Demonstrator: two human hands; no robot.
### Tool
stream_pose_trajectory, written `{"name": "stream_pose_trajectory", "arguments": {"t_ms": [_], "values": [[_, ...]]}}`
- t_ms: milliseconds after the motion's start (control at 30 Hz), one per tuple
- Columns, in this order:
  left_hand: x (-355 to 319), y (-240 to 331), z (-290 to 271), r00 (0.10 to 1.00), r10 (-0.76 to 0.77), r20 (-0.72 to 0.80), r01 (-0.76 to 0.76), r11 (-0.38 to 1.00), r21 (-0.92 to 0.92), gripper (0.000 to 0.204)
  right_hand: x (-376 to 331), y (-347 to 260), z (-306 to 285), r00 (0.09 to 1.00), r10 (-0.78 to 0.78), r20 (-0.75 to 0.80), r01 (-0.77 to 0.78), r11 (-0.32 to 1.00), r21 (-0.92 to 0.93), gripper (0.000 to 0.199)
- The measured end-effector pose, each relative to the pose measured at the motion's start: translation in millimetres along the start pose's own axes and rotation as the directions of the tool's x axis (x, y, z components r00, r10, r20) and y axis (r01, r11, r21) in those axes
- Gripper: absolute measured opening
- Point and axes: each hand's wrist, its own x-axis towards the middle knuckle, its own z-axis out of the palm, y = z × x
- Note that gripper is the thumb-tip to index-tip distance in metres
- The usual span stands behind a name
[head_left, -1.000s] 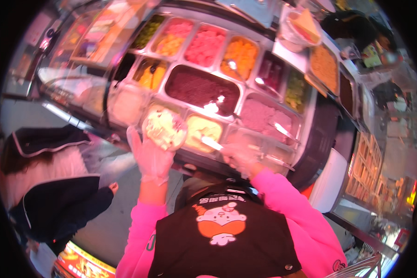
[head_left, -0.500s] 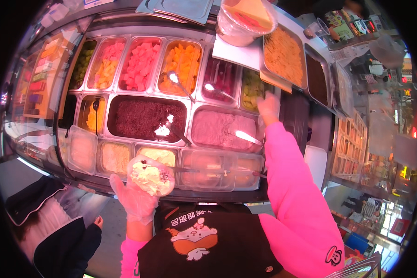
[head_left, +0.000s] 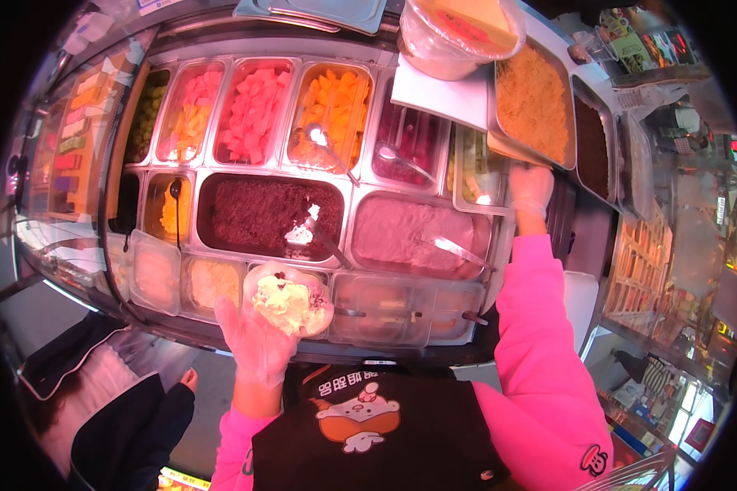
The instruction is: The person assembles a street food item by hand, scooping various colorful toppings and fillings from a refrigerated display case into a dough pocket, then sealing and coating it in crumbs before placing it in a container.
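My gloved left hand (head_left: pixel 258 344) holds up a small clear bowl (head_left: pixel 323 315), filled with pale yellow, creamy food (head_left: pixel 285 301) and a few dark red bits. The bowl hovers over the near row of tubs. At the right, my gloved right hand (head_left: pixel 532 190) has its fingers closed at the edge of a clear plastic lid (head_left: pixel 485 200) over the green fruit tub (head_left: pixel 452 168); the fingertips are partly hidden by the tray above. Nearest to that hand is the mauve paste (head_left: pixel 409 229) with a spoon (head_left: pixel 458 250) in it.
Tubs of pink cubes (head_left: pixel 254 110), orange fruit (head_left: pixel 327 106) and dark red grains (head_left: pixel 258 213) fill the counter. A plastic-wrapped bucket (head_left: pixel 450 53) and a tray of tan shreds (head_left: pixel 532 106) stand raised at the far right. Another person's sleeve (head_left: pixel 127 425) is at lower left.
My view has shifted, so the counter sits lower and further right. A clear lid now shows over the green fruit beside my right hand. My left hand still holds the bowl.
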Motion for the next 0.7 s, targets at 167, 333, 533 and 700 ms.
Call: {"name": "stream_pose_trajectory", "arguments": {"t_ms": [167,333,533,700], "values": [[-2.8,6.1,2.1,0.999,0.009,-0.039,-0.007,0.998,0.062,0.082,-28.2,-25.4,6.4,0.754,0.421,0.504,-0.585,0.082,0.807,0.024],[-9.5,12.1,2.0,0.999,-0.002,-0.037,0.004,0.998,0.058,0.084,-43.2,-96.2,60.7,0.829,0.217,0.515,-0.556,0.217,0.803,0.037],[-25.2,28.2,-8.3,1.000,0.028,0.014,-0.029,0.995,0.092,0.084,-23.8,-143.7,79.0,0.961,0.150,0.232,-0.241,0.863,0.444,0.029],[-37.1,40.1,-23.2,0.995,0.075,-0.063,-0.078,0.996,-0.046,0.086,-8.3,-150.0,62.8,0.769,0.344,0.540,-0.572,0.747,0.339,0.027]]}}
